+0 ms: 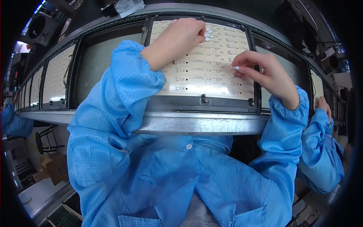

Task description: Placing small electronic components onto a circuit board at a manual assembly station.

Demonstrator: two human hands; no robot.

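A cream panel [193,81] printed with rows of small labels lies in a black frame before me. My left hand [177,38] is over its upper part, fingers curled together beside a small heap of white pieces [208,35]. What those fingertips hold, if anything, is hidden. At the panel's right side, my right hand [266,70] pinches a small white piece [237,68] between thumb and forefinger, just above the right column of labels. Small white parts [230,39] sit along that column above the hand, and others are in the left column.
A metal rail [196,124] runs along the near edge. More framed panels [58,73] continue to the left and right. A crumpled white bag [129,6] lies beyond the line. Another person's hand [323,104] rests on the line at right; a blue sleeve [17,123] shows at far left.
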